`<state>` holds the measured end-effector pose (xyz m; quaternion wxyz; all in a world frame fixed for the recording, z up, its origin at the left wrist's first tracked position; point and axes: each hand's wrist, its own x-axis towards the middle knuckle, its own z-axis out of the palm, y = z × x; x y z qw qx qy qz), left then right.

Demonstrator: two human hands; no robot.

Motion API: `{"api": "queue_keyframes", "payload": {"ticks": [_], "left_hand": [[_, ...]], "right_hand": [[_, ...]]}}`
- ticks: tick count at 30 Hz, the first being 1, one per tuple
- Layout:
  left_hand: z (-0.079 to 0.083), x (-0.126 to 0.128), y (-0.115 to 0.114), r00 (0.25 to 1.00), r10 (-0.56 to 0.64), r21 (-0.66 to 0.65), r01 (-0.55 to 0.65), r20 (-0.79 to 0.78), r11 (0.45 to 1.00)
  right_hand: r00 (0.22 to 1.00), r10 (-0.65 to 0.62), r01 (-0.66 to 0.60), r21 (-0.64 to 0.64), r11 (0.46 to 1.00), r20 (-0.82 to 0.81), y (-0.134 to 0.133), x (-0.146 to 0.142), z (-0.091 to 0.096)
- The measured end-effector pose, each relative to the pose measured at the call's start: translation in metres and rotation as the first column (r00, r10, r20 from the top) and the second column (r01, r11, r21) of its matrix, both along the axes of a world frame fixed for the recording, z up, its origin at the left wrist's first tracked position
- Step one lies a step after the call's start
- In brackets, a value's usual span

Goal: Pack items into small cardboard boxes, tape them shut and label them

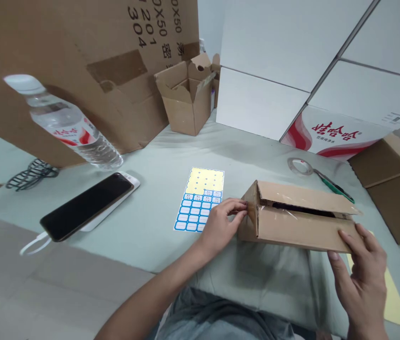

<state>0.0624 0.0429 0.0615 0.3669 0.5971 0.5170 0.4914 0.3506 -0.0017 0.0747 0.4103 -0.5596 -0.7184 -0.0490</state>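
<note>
The small brown cardboard box (301, 217), its flaps parted over a dark gap and crossed by clear tape, is held above a pale green cloth (157, 189). The left hand (221, 226) pinches the box's left end narrowly between fingers and thumb. The right hand (359, 283), fingers spread wider, grips its right end. Just beside the left hand lies a blue-and-yellow sticker label sheet (199, 199). Beyond the box sit a clear tape roll (300, 166) and green-handled scissors (334, 188). A yellow paper sheet (395, 302) lies beneath the right hand.
</note>
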Motion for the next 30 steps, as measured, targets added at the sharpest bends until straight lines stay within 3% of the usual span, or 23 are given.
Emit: {"api": "queue_keyframes", "payload": {"ticks": [11,19,22,25,28,30], "left_hand": [[0.003,-0.002,0.016,1.000,-0.019,-0.245,0.023,0.020,0.969],[0.012,0.000,0.016,0.988,-0.030,-0.184,0.002,-0.149,0.983],[0.011,-0.011,0.020,0.978,-0.063,-0.165,0.030,-0.200,0.986],[0.007,-0.032,0.035,0.967,-0.005,-0.158,-0.037,-0.256,0.987],[0.009,-0.043,0.065,0.948,0.075,-0.126,-0.119,-0.311,0.985],[0.015,-0.035,0.091,0.945,0.044,-0.104,-0.082,-0.325,0.991]], "right_hand": [[1.000,0.014,-0.014,0.010,1.000,-0.019,0.003,-0.001,-0.001],[1.000,0.015,-0.015,0.010,1.000,-0.026,0.004,-0.001,-0.001],[1.000,0.020,-0.020,0.008,1.000,-0.021,0.002,-0.001,-0.001],[0.999,0.026,-0.026,-0.017,1.000,-0.033,-0.004,0.000,-0.001],[0.971,0.004,-0.015,-0.045,0.999,-0.239,-0.001,0.009,0.001],[0.857,-0.042,0.030,-0.032,0.999,-0.513,0.015,0.020,0.006]]}}
